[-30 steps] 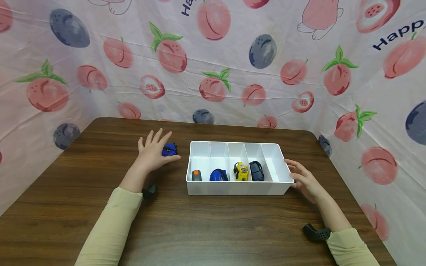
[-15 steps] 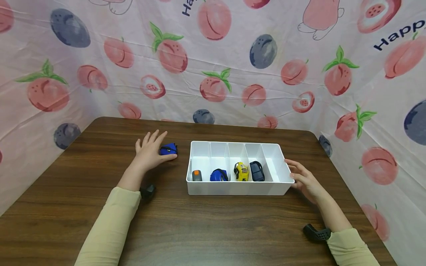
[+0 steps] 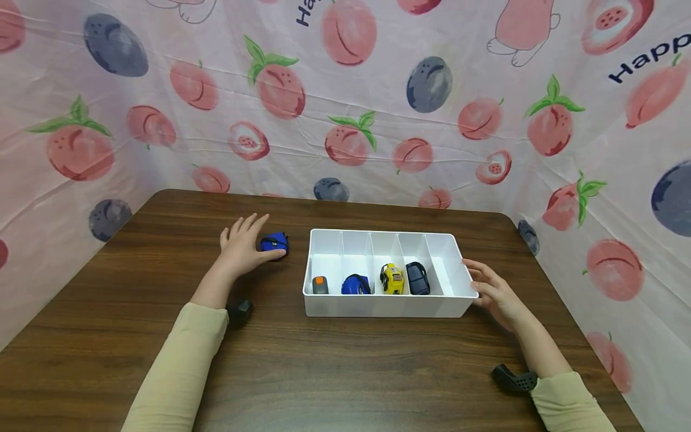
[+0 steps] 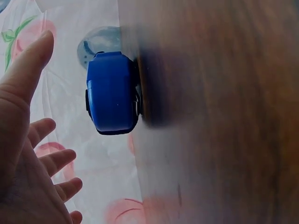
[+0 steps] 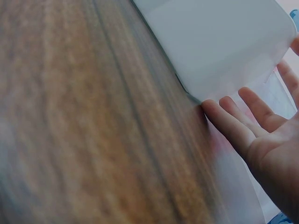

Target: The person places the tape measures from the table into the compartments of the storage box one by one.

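Observation:
A blue tape measure [image 3: 275, 242] with a black strap lies on the table near the far left. My left hand [image 3: 240, 247] is beside it, fingers spread and thumb extended close to its near side. In the left wrist view a gap shows between the hand [image 4: 23, 140] and the blue tape measure [image 4: 111, 92]. A white divided box [image 3: 385, 307] stands right of the middle. My right hand [image 3: 496, 294] rests its extended fingers against the box's right end. In the right wrist view the fingers touch the box's end wall [image 5: 224, 46] without curling round it.
Inside the box, separate compartments hold a grey-and-orange item [image 3: 320, 285], another blue tape measure [image 3: 355, 284], a yellow tape measure [image 3: 391, 279] and a dark blue item [image 3: 418, 278]. The rightmost compartment has nothing visible in it. A fruit-print cloth [image 3: 378, 138] hangs behind the table.
My left hand has shifted slightly left, exposing more of the blue tape measure beside it. The right hand and the box stay where they were.

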Demonstrator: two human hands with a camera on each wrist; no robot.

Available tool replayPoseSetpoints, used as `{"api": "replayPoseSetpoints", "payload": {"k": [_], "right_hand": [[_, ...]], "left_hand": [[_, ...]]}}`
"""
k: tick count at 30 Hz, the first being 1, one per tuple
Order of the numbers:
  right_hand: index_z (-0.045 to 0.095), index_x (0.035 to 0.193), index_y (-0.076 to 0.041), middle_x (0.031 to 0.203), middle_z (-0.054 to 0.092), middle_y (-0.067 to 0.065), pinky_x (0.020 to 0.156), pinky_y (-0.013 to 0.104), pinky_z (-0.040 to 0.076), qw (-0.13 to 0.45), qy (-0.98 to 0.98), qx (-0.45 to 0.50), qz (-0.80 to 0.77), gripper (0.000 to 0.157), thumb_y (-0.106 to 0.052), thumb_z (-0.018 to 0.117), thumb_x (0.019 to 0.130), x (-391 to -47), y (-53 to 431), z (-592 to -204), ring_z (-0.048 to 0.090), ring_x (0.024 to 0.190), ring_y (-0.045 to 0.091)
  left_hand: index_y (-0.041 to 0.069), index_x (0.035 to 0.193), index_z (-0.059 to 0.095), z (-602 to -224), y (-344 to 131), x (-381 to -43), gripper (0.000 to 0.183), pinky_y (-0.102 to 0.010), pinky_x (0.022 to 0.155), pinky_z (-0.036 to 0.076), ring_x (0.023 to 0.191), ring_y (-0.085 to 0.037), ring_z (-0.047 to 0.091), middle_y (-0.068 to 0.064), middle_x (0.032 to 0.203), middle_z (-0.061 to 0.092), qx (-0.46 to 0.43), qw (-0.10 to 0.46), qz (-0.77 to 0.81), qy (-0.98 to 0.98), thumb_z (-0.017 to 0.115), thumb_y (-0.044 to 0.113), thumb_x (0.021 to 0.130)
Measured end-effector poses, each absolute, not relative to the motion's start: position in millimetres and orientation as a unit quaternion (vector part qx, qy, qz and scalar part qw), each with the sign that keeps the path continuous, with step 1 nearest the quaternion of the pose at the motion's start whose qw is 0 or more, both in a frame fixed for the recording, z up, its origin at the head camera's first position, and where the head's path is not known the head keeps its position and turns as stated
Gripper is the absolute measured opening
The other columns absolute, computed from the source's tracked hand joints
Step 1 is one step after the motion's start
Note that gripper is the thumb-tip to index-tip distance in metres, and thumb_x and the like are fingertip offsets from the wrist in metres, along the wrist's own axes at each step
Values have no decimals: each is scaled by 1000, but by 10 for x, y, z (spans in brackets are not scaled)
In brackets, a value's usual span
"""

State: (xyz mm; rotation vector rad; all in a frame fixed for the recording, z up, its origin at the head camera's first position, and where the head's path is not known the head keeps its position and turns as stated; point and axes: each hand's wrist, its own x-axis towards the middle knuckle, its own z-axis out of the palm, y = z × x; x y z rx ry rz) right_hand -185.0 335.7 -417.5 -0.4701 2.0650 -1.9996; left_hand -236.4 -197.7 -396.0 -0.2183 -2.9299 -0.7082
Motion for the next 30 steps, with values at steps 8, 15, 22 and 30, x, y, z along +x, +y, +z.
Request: {"api": "replayPoseSetpoints", "payload": {"k": [8,15,22,30], "right_hand": [[44,139,-18,134,35,17,83,32,52,114,706,-158,-681,41,-8,43,99,-1851,3355,-4177,56,107,13],[46,137,-18,129,41,8,82,32,52,111,700,-166,-686,40,-6,43,99,-1850,3365,-4184,57,106,14],[45,138,-17,130,40,9,81,32,52,111,702,-169,-682,40,-7,43,99,-1853,3364,-4184,56,106,13],[46,137,-19,131,39,12,81,32,52,111,703,-158,-684,40,-8,44,99,-1844,3361,-4180,56,106,14]], "left_hand": [[9,151,25,-3972,-1980,-2383,96,-69,102,1,138,-48,10,-24,154,18,-69,42,-257,-963,71,54,80],[7,151,23,-4013,-2000,-2432,97,-69,102,6,137,-49,13,-24,153,19,-70,28,-291,-954,71,52,81],[5,151,23,-4047,-2008,-2461,94,-71,101,11,136,-49,18,-26,152,22,-69,24,-327,-942,71,48,83],[3,152,17,-4049,-2007,-2472,95,-64,105,19,137,-47,18,-27,152,19,-69,0,-368,-927,71,43,85]]}}
